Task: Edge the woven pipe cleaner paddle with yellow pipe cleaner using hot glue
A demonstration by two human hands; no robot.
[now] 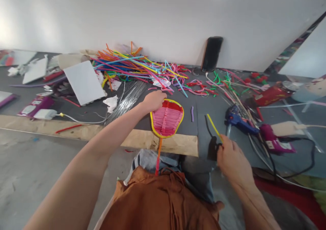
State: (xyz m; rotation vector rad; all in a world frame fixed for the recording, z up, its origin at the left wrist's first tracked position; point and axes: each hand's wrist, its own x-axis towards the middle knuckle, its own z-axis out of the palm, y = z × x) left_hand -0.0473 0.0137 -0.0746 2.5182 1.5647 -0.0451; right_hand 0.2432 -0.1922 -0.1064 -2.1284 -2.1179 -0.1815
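Note:
My left hand is closed on the upper left edge of a pipe-cleaner shape, its fingertips partly hidden. The shape is pink with a red top and a yellow border. An orange stem runs down from it toward my lap and turns pink at its lower end. In my right hand a short yellow pipe cleaner is pinched, pointing up and left, apart from the pink shape. A short purple piece lies on the table between them.
Many coloured pipe cleaners are heaped at the back, beside clear thin sticks. A blue glue gun with cables lies at right. A phone leans on the wall. A white card lies left; a red can lies right.

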